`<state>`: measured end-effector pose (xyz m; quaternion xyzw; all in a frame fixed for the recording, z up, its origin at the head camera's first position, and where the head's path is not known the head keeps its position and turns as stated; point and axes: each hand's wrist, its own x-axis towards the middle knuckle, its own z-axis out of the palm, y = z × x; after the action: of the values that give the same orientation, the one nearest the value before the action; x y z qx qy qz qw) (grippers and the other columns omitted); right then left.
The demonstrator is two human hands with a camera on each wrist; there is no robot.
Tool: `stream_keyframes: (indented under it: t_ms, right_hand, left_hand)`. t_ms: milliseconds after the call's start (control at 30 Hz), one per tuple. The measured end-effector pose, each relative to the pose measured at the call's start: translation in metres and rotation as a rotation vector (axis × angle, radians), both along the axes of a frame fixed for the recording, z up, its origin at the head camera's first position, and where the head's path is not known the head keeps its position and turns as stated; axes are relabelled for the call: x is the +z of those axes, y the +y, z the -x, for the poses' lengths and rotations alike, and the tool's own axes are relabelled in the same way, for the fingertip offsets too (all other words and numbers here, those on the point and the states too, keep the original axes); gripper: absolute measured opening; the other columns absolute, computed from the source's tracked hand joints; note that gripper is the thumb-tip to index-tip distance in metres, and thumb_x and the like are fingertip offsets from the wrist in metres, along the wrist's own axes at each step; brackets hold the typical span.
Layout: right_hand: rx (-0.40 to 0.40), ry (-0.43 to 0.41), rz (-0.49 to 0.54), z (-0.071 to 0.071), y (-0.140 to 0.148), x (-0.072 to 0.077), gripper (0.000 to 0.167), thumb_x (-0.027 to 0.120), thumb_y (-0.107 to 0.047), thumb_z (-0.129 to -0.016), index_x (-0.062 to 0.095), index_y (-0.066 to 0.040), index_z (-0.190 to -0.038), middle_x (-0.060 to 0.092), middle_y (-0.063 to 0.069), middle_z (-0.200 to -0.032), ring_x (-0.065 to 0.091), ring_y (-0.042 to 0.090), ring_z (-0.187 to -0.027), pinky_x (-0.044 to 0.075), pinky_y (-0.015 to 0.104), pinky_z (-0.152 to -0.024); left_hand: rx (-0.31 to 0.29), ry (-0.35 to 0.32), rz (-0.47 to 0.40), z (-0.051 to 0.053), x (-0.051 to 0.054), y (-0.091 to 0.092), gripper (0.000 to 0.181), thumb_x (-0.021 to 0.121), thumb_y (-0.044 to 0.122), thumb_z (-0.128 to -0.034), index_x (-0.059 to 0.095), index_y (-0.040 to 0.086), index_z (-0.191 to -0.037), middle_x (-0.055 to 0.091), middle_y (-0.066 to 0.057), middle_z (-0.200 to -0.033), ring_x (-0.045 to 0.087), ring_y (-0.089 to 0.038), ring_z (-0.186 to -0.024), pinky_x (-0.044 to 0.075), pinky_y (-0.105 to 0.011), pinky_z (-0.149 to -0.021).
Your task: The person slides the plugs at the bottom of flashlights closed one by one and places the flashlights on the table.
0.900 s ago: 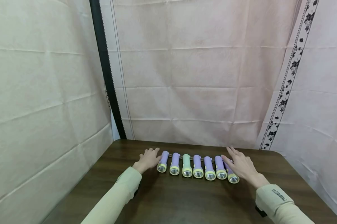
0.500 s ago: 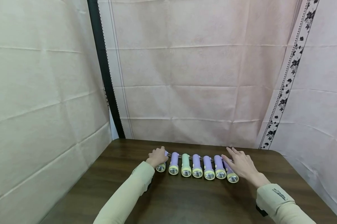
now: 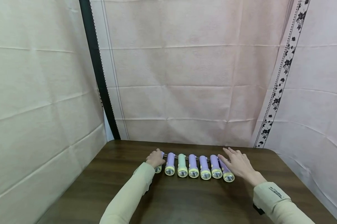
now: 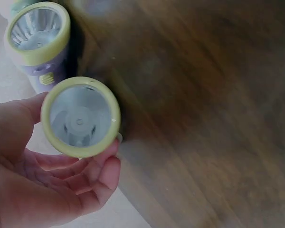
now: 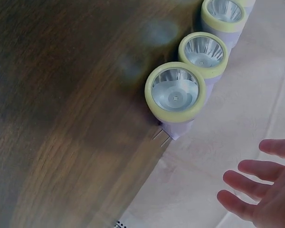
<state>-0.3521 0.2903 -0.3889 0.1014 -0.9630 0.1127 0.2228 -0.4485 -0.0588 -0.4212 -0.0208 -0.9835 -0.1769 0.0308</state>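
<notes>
A row of several flashlights lies on the table, lenses facing me. Most have purple bodies with yellow rims; one, third from the left, is a mint-green flashlight [image 3: 182,165]. At the row's left end my left hand [image 3: 155,158] holds the leftmost flashlight [image 4: 80,118], thumb on one side and curled fingers on the other. Much of that flashlight's body is hidden by the hand in the head view. Beside the rightmost flashlight [image 3: 227,175] my right hand [image 3: 239,165] is spread with straight, separated fingers. In the right wrist view those fingers are apart from the flashlights.
A thin greyish strip [image 3: 197,159] shows between the flashlights near their rear ends. The dark wooden table [image 3: 182,202] has rounded far corners. Light cloth [image 3: 196,102] hangs behind it and on both sides.
My left hand has moved right from beside the leftmost flashlight and taken hold of it. The right hand has stayed near the rightmost flashlight. The head view has shifted slightly.
</notes>
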Motion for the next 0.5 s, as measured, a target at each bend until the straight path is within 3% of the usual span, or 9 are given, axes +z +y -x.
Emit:
stream_keyframes:
  t_ms: [300,500]
  right_hand:
    - [0.001,0.007,-0.003,-0.001,-0.005,-0.001,0.061,0.046,-0.051,-0.097,0.055,-0.003,-0.134,0.055,0.024,-0.136,0.053,0.046,-0.117,0.038,0.063,-0.089]
    - [0.008,0.01,0.005,0.003,-0.008,0.003,0.059,0.046,-0.049,-0.098,0.054,-0.004,-0.135,0.054,0.023,-0.137,0.052,0.047,-0.118,0.038,0.062,-0.089]
  left_hand:
    - [0.031,-0.014,-0.06,0.004,-0.004,-0.01,0.053,0.071,0.021,-0.0825,0.048,-0.002,-0.125,0.062,-0.022,-0.103,0.062,-0.04,-0.094,0.05,-0.055,-0.081]
    - [0.032,-0.011,-0.117,0.0,0.006,-0.021,0.052,0.071,0.022,-0.0812,0.049,-0.001,-0.123,0.061,-0.021,-0.102,0.062,-0.035,-0.089,0.051,-0.049,-0.077]
